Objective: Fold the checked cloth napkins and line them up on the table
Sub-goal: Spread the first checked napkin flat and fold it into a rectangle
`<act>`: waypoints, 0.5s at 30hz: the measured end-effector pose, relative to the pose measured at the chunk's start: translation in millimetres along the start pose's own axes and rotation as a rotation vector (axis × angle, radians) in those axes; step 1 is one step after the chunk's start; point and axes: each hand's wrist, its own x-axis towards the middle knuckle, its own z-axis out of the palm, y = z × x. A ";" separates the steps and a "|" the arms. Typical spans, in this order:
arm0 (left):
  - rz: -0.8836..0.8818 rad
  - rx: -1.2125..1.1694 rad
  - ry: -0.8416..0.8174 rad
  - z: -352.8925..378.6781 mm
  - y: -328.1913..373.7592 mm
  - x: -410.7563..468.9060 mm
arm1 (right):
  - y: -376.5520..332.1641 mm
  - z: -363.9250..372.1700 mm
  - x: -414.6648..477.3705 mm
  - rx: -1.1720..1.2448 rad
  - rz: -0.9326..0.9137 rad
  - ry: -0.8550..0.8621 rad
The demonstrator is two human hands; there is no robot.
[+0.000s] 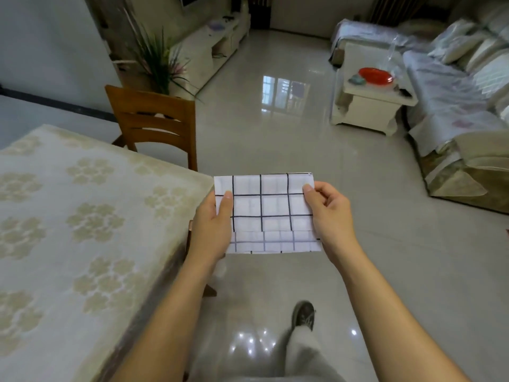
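Observation:
A white napkin with dark checks (265,213) is folded into a flat rectangle and held in the air over the floor, just right of the table's corner. My left hand (213,227) grips its left edge, thumb on top. Its right edge is pinched by my right hand (329,213), thumb on top as well. The table (68,216), under a pale flower-patterned cloth, fills the left of the view. No other napkin shows.
A wooden chair (154,119) stands at the table's far end, with a potted plant (159,62) behind it. A white side table with a red plate (376,75) and a covered sofa (454,86) are at the right. Glossy tiled floor lies between; my foot (303,317) is below.

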 end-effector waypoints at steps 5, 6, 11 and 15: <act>0.020 0.060 0.096 21.0 11.1 67.1 | 5.3 28.8 89.6 0.024 0.029 -0.119; 0.018 0.071 0.137 24.9 13.4 81.7 | 2.4 35.9 110.8 0.025 0.024 -0.160; 0.006 0.074 0.302 32.9 41.2 153.7 | -26.7 75.5 212.6 0.011 0.019 -0.369; -0.039 0.079 0.432 22.3 51.8 195.5 | -38.9 115.0 267.0 -0.002 0.058 -0.580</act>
